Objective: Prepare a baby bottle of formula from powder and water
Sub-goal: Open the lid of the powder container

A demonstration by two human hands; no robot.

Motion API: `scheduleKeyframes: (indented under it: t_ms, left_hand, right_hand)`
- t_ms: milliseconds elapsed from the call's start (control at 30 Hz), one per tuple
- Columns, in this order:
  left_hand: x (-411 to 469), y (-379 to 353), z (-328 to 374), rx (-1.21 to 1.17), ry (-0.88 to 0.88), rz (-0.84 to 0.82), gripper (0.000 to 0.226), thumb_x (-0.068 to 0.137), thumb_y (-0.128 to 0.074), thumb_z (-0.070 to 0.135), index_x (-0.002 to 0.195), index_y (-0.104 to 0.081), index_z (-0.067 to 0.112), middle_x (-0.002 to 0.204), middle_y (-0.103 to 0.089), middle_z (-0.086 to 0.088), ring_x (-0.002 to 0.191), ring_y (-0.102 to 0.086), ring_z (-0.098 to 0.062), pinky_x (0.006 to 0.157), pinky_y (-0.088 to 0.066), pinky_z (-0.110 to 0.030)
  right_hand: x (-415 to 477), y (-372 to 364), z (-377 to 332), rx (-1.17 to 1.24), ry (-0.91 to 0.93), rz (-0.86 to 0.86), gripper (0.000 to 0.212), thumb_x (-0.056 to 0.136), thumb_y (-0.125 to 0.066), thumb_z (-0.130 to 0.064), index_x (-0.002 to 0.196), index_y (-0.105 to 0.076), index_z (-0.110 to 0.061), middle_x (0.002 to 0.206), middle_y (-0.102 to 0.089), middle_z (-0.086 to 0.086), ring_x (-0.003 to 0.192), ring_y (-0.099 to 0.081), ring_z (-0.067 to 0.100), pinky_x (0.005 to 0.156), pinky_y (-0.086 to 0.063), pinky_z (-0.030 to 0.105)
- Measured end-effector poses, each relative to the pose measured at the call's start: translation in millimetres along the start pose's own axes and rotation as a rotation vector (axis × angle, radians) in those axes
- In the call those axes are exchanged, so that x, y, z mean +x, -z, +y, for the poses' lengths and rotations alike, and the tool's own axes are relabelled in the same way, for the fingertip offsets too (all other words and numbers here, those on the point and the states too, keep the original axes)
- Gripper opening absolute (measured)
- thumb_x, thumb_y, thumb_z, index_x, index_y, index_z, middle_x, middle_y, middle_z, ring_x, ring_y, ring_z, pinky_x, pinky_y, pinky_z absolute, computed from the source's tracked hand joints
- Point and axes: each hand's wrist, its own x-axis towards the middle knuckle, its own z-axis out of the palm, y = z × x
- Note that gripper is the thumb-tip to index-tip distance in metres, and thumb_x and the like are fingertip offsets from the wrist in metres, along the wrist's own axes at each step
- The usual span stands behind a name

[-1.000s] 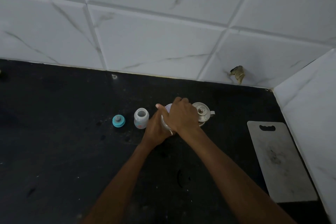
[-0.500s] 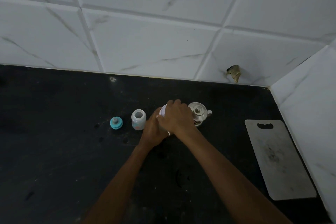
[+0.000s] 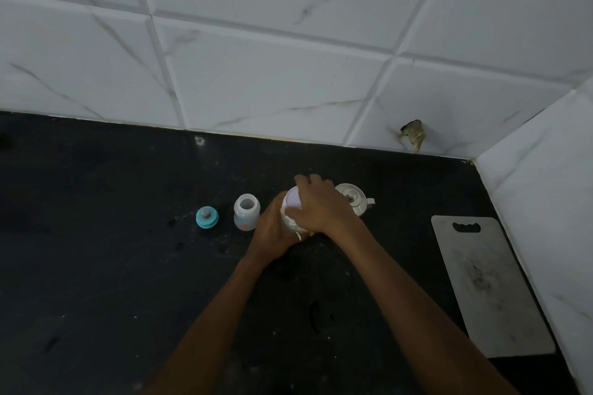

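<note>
A small clear baby bottle (image 3: 246,212) stands open and upright on the black counter (image 3: 96,266). Its teal nipple cap (image 3: 207,217) lies to its left. Just right of the bottle is a white powder jar (image 3: 291,202) with a pale lid. My left hand (image 3: 272,231) wraps the jar's body from the left. My right hand (image 3: 321,205) covers the lid from above and the right. Most of the jar is hidden by both hands.
A small steel kettle (image 3: 353,200) with a knobbed lid stands right behind my right hand. A grey cutting board (image 3: 487,289) lies flat at the right, near the side wall. White marble tiles (image 3: 288,58) back the counter.
The view has shifted slightly. My right hand has turned a little on the jar's lid, so more of the pale lid shows. The bottle and cap have not moved.
</note>
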Motion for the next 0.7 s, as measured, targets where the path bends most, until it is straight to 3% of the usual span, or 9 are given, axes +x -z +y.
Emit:
scheduleKeyframes:
  t_ms: [133,200,267,300,433,500,700]
  left_hand:
    - [5,-6,-3,0.085,-0.049,-0.065,0.057,0.083,-0.083,0.02,0.128,-0.051,0.033,0.119,-0.06,0.022,0.113,-0.055,0.017,0.096,-0.035,-0.002]
    - [7,-6,-9,0.183,0.004,-0.102,0.047,0.087,-0.079,0.02,0.128,-0.057,0.019,0.125,-0.064,0.005,0.12,-0.059,-0.001,0.101,-0.035,-0.009]
    - [8,-8,-13,0.158,0.031,-0.077,0.059,0.085,-0.08,0.014,0.137,-0.054,0.007,0.137,-0.06,-0.011,0.128,-0.057,-0.023,0.107,-0.042,-0.028]
    - [7,-7,-11,0.173,0.024,-0.093,0.06,0.087,-0.078,0.015,0.14,-0.052,0.007,0.142,-0.057,-0.012,0.131,-0.054,-0.023,0.108,-0.04,-0.027]
    - [5,-7,-9,0.112,-0.056,-0.033,0.068,0.087,-0.077,0.021,0.148,-0.047,0.011,0.14,-0.047,0.011,0.131,-0.04,0.003,0.1,-0.024,0.0]
    - [4,-6,-10,0.062,-0.057,-0.013,0.074,0.083,-0.081,0.024,0.148,-0.047,0.012,0.139,-0.046,0.014,0.129,-0.039,0.008,0.101,-0.025,0.003]
    - [3,-5,-12,0.049,-0.078,-0.028,0.079,0.084,-0.083,0.025,0.151,-0.042,0.013,0.153,-0.049,-0.001,0.141,-0.045,-0.009,0.118,-0.038,-0.032]
  right_hand:
    - [2,-8,-14,0.002,-0.227,0.209,0.077,0.095,-0.048,-0.069,0.135,-0.051,-0.004,0.13,-0.058,0.019,0.115,-0.06,0.031,0.088,-0.048,0.038]
    - [2,-11,-20,-0.014,-0.237,0.207,0.075,0.094,-0.049,-0.071,0.126,-0.058,-0.003,0.123,-0.063,0.016,0.113,-0.061,0.029,0.087,-0.048,0.037]
    - [1,-14,-25,-0.089,-0.2,0.184,0.069,0.097,-0.048,-0.066,0.124,-0.06,-0.004,0.122,-0.064,0.014,0.114,-0.061,0.028,0.09,-0.048,0.037]
    - [1,-15,-27,-0.114,-0.193,0.184,0.066,0.098,-0.05,-0.062,0.126,-0.059,-0.003,0.123,-0.064,0.014,0.114,-0.061,0.028,0.091,-0.048,0.037]
    - [0,-14,-28,-0.144,-0.178,0.17,0.062,0.099,-0.055,-0.051,0.137,-0.049,-0.002,0.13,-0.057,0.018,0.113,-0.061,0.029,0.091,-0.048,0.035]
    - [-1,-13,-26,-0.122,-0.142,0.14,0.065,0.095,-0.06,-0.046,0.142,-0.044,-0.004,0.135,-0.052,0.018,0.117,-0.057,0.032,0.092,-0.047,0.037]
    - [-10,-10,-16,-0.08,-0.019,0.069,0.076,0.086,-0.072,-0.03,0.15,-0.034,-0.015,0.149,-0.038,0.012,0.131,-0.042,0.036,0.095,-0.045,0.044]
